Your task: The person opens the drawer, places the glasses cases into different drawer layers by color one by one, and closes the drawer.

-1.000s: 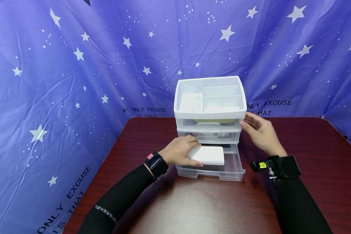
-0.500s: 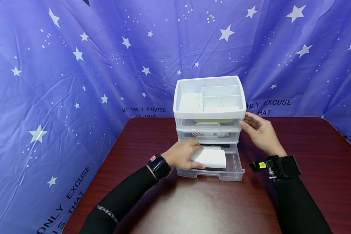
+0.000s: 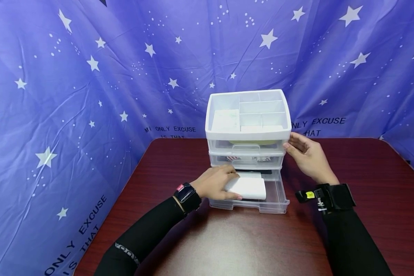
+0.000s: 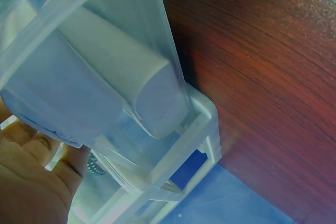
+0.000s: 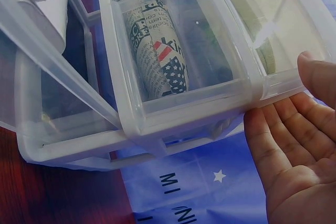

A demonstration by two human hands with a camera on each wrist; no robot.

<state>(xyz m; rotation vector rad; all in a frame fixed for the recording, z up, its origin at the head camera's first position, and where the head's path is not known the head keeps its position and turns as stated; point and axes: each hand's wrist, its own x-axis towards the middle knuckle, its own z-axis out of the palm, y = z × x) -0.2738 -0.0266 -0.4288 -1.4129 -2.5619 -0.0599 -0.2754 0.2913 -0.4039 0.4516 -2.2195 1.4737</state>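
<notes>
My left hand (image 3: 215, 182) grips a smooth white block with rounded edges (image 3: 246, 188) in the pulled-out bottom drawer (image 3: 276, 205) of a clear plastic drawer cabinet. A second white block (image 3: 253, 174) lies just behind it; in the left wrist view this white block (image 4: 115, 51) sits beside the held one, along the drawer's side wall. My right hand (image 3: 308, 157) rests against the cabinet's right side near the top drawer. In the right wrist view its fingers (image 5: 270, 140) touch the side wall while its thumb lies by the front corner.
A divided white tray (image 3: 248, 136) tops the cabinet. Behind the shut middle drawer (image 5: 184, 100) shows a rolled, print-patterned item (image 5: 157, 51); something yellowish (image 5: 252, 30) is in the top drawer. A dark red wooden table (image 3: 193, 241) lies below, with a starry blue curtain (image 3: 179, 57) behind.
My left hand has brought the white block slightly down and towards the drawer's front, so the second white block behind it now shows. The right hand and cabinet stay put.
</notes>
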